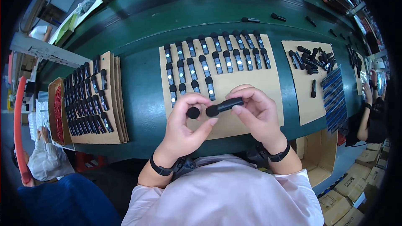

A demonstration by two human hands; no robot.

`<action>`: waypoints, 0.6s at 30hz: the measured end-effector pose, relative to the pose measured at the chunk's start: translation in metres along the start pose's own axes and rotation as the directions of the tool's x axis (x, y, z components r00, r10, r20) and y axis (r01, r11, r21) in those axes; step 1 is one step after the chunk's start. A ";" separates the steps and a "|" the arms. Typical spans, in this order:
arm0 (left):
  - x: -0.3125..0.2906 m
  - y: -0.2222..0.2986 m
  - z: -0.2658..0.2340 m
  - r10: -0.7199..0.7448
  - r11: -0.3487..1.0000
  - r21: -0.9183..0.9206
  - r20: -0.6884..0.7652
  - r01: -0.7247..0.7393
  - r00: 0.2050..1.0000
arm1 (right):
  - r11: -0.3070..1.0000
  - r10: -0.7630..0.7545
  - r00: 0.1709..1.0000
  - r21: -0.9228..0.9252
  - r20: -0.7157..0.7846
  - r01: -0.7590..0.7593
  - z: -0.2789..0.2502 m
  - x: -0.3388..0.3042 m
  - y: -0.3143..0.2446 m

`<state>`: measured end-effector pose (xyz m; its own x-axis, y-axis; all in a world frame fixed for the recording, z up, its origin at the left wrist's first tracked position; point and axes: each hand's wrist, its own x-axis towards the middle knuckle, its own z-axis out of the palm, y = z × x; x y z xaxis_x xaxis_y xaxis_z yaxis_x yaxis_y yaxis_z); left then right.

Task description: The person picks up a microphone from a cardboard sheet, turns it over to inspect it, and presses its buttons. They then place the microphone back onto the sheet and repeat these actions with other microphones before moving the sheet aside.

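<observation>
In front of my chest, my right hand (257, 111) pinches the body of a small black clip-on microphone (228, 105), its round foam head pointing left. My left hand (186, 125) is closed, and the black foam head (193, 113) of what looks like a second microphone sticks out between its fingers; the rest is hidden. The left fingertips are close to the foam head of the right hand's microphone. Beneath both hands lies a cardboard sheet (243, 83) with rows of similar microphones (204, 63), many showing a small light. The third row covers only the left side.
To the left stands a stack of cardboard sheets (113, 100) loaded with microphones, beside a box of red pieces (57, 113). On the right, another sheet (307, 104) carries a loose microphone pile (316, 58) and a blue mesh (335, 100). More microphones lie along the green belt (167, 10). Co-workers sit both sides.
</observation>
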<state>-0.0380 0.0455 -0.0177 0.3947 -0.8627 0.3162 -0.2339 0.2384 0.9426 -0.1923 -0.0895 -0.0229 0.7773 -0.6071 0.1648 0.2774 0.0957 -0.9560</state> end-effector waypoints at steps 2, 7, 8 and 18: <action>-0.003 -0.005 -0.002 -0.064 0.996 -0.068 -0.047 0.060 0.997 | 0.999 0.001 1.000 -0.048 -0.012 -0.002 -0.005 0.005 0.000; -0.004 -0.013 -0.017 -0.089 0.976 -0.204 -0.030 0.081 0.996 | 0.691 -0.107 0.982 -0.699 0.155 0.186 -0.026 0.019 0.009; -0.003 -0.012 -0.016 -0.091 0.974 -0.212 -0.051 0.079 0.995 | 0.586 -0.134 0.970 -0.772 0.205 0.244 -0.030 0.020 0.016; 0.005 0.000 -0.031 -0.034 0.971 0.235 -0.045 0.044 0.998 | 0.286 0.006 0.931 -0.893 0.365 0.348 -0.027 0.009 0.033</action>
<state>-0.0082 0.0553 -0.0131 0.4418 -0.8496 0.2883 -0.4183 0.0892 0.9039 -0.1914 -0.1130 -0.0599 0.9316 -0.2764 0.2359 -0.1540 -0.8883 -0.4326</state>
